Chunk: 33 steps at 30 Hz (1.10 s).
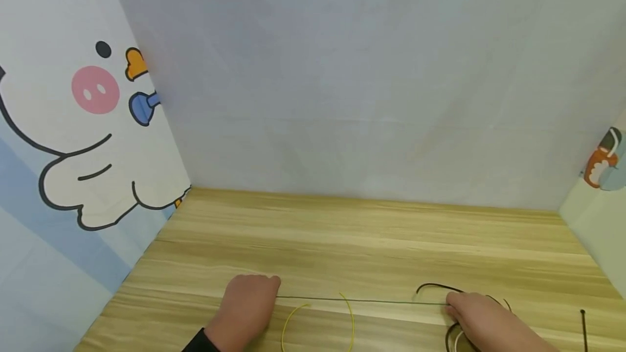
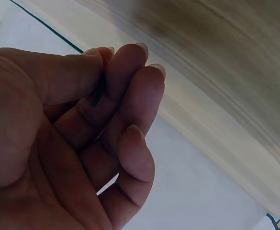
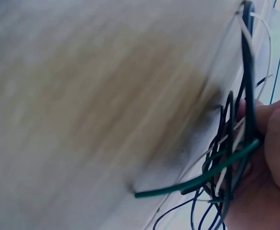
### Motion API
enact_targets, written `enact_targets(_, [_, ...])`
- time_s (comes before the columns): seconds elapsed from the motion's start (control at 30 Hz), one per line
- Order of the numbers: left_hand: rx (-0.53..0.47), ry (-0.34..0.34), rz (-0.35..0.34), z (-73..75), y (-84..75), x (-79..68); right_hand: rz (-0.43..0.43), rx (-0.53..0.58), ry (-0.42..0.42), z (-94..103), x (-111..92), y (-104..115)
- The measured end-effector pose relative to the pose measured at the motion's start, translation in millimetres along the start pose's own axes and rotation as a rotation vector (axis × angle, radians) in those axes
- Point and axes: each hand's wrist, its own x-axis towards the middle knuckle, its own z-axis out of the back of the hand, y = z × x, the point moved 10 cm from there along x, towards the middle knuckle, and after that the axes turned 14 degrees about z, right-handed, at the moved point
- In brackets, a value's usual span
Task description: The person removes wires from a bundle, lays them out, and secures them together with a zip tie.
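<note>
A thin green wire [image 1: 362,301] runs straight between the two hands, above the tabletop. My left hand [image 1: 249,306] pinches one end of it. In the left wrist view, thumb and forefinger press together on the green wire, whose short dark tip [image 2: 96,97] pokes out below them; the other fingers are bent. My right hand [image 1: 481,319] grips the other end, and a green tail [image 3: 178,188] sticks out past the fingers in the right wrist view. Right at this hand is a tangle of black and white wires [image 3: 223,158], partly hidden by it in the head view.
A yellow wire [image 1: 352,322] curves on the wooden table [image 1: 313,232] between the hands, partly below the green one. A black wire [image 1: 584,330] lies at the far right. A grey backdrop [image 1: 367,80] and a cartoon-printed side panel [image 1: 88,151] bound the table.
</note>
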Motion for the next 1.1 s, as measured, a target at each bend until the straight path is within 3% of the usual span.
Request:
enact_targets(0.3, [-0.014,-0.02,0.037,3.9,13.3,-3.3,-0.012,-0.049,-0.021,5.0,-3.2,2.1])
enact_targets(0.5, [-0.021,0.011,0.063,3.2,25.8,-5.2,-0.015,-0.039,-0.016,5.7,-7.2,-1.1])
enact_targets(0.7, [-0.013,-0.023,0.07,7.5,40.8,-9.9,-0.006,-0.069,-0.043,10.9,-12.0,-6.2])
enact_targets(0.9, [-0.017,0.042,0.1,3.4,57.3,-8.5,-0.002,-0.079,-0.045,12.5,-13.4,-11.3])
enact_targets(1.1, [-0.024,0.049,0.111,1.1,69.9,-10.1,-0.011,-0.119,-0.047,17.0,-14.7,-10.4])
